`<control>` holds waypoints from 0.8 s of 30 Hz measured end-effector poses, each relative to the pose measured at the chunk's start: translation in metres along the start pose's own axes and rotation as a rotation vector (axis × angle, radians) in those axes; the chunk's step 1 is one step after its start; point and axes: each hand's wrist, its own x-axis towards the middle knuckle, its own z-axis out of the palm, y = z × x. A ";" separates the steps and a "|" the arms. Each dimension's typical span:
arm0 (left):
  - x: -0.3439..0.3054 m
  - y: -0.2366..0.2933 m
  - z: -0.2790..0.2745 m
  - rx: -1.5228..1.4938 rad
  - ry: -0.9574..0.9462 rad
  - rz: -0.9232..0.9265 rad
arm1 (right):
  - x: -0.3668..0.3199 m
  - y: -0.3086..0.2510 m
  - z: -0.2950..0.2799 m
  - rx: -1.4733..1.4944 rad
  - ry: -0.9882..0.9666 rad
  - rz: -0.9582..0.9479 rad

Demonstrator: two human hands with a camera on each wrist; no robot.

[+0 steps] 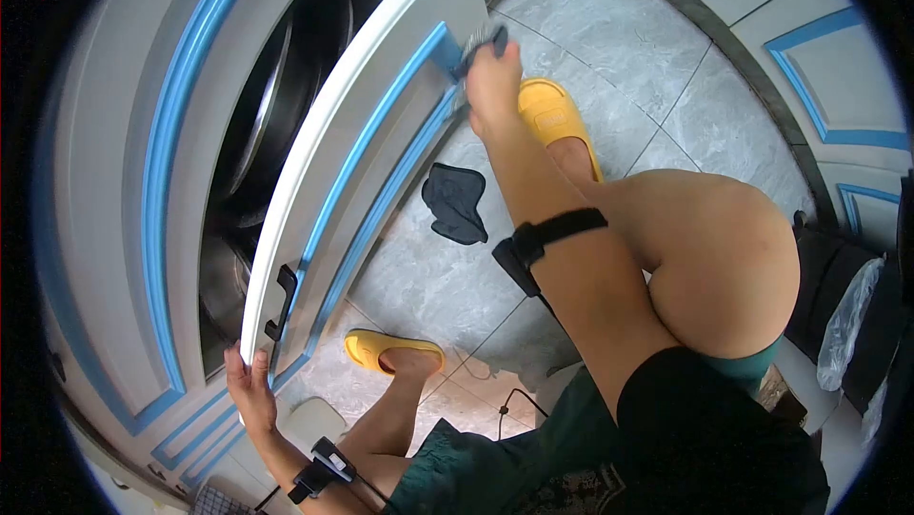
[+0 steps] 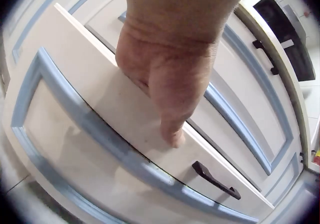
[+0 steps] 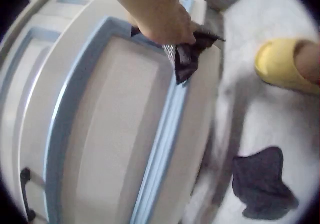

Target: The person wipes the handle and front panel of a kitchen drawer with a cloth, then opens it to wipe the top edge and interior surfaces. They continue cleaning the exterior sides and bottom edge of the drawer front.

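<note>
Gloss-trim cab. door (image 1: 392,139), matt flr cloth (image 1: 457,201)

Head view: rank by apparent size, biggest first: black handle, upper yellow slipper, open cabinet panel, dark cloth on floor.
1. Open cabinet panel
2. Dark cloth on floor and upper yellow slipper: too alike to rank
3. Black handle

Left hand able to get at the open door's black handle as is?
Probably yes: the left hand grips the open door near the black handle, nothing visible between them, though it may need to loosen first.
</note>
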 end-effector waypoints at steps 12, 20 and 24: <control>-0.002 0.001 0.000 -0.010 -0.013 -0.007 | -0.021 -0.003 0.015 0.003 0.086 -0.196; -0.001 0.010 0.000 -0.056 -0.001 0.017 | -0.078 -0.018 0.033 -0.295 0.086 -0.957; 0.001 0.020 0.000 0.047 0.037 0.041 | -0.067 -0.022 0.032 -0.231 0.023 -0.810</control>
